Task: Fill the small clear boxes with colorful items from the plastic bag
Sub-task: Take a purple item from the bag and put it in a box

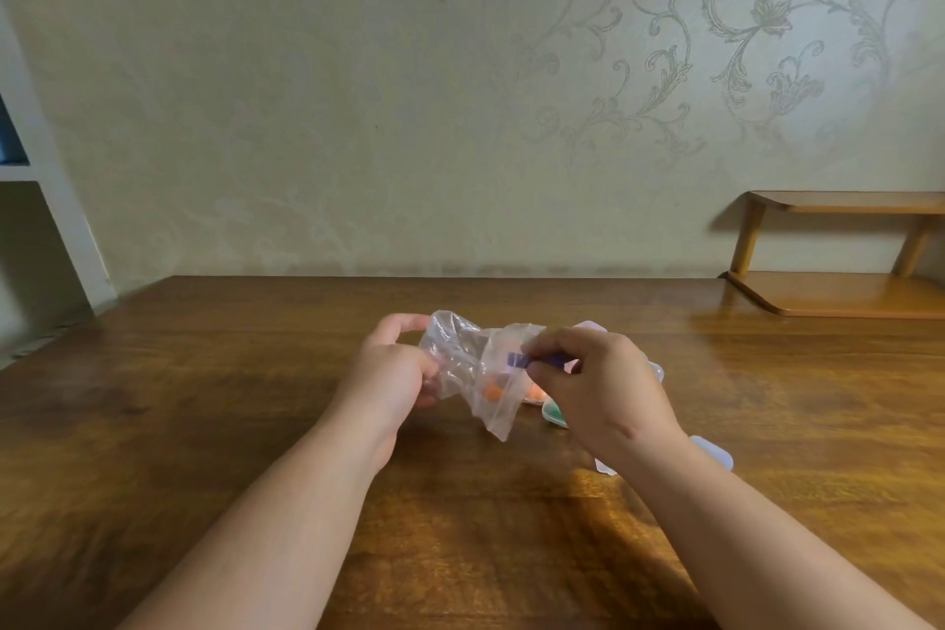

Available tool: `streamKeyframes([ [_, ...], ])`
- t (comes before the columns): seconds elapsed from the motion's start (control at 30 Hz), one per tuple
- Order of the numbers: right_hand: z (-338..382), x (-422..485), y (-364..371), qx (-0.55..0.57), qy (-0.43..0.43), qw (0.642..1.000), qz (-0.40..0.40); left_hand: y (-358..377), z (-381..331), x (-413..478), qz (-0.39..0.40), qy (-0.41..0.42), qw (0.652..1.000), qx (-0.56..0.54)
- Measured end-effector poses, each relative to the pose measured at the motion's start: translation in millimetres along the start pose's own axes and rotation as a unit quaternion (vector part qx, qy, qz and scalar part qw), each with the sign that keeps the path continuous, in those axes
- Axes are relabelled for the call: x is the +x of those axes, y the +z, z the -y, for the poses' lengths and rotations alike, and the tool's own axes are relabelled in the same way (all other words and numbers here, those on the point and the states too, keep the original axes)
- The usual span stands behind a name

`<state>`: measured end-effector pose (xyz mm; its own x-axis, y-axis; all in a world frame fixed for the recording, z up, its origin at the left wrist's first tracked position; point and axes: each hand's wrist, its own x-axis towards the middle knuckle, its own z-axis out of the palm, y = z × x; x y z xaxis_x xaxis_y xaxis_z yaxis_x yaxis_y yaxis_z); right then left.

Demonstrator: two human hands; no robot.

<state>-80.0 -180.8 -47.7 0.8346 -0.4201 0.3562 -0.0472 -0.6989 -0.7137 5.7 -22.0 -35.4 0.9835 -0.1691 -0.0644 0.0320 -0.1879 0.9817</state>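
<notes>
The left hand [391,371] grips the crumpled plastic bag [460,353] above the table [204,425], seemingly steadying it so the right hand [606,389] can pinch a purple item [517,360] out above the small clear boxes [555,413].

There are no words, numbers or signs to read here. The plastic bag [463,358] is see-through and shows no print. The purple piece [516,359] is too blurry to show any mark. The wallpaper [741,41] has only swirls and flowers on it, no letters.
</notes>
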Motion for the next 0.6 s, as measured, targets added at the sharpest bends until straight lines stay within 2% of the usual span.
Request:
streamKeyframes([
  [0.13, -2.3, 1.8, -0.5, 0.017, 0.014, 1.000, -0.009, -5.1, 4.0, 9.2, -0.048, -0.032, 0.998, 0.008],
  [0.3, -5.9, 4.7, -1.3, 0.019, 0.019, 1.000, -0.013, -10.3, 11.8, 12.9, -0.089, 0.041, 0.974, 0.205],
  [0.4, -6.0, 5.2, -1.6, 0.030, 0.020, 0.999, -0.002, -12.2, 13.4, 12.8, -0.105, 0.047, 0.956, 0.269],
  [0.47, -4.9, 5.6, -2.2, 0.045, 0.027, 0.999, 0.003, -11.7, 13.5, 11.5, -0.132, 0.099, 0.941, 0.295],
  [0.5, -3.7, 5.5, -2.7, 0.058, 0.031, 0.998, 0.006, -10.1, 11.9, 8.3, -0.146, 0.152, 0.935, 0.285],
  [0.6, 0.7, 3.4, -4.6, 0.095, 0.038, 0.995, 0.014, -1.0, 2.3, -8.5, -0.104, 0.305, 0.916, 0.237],
])
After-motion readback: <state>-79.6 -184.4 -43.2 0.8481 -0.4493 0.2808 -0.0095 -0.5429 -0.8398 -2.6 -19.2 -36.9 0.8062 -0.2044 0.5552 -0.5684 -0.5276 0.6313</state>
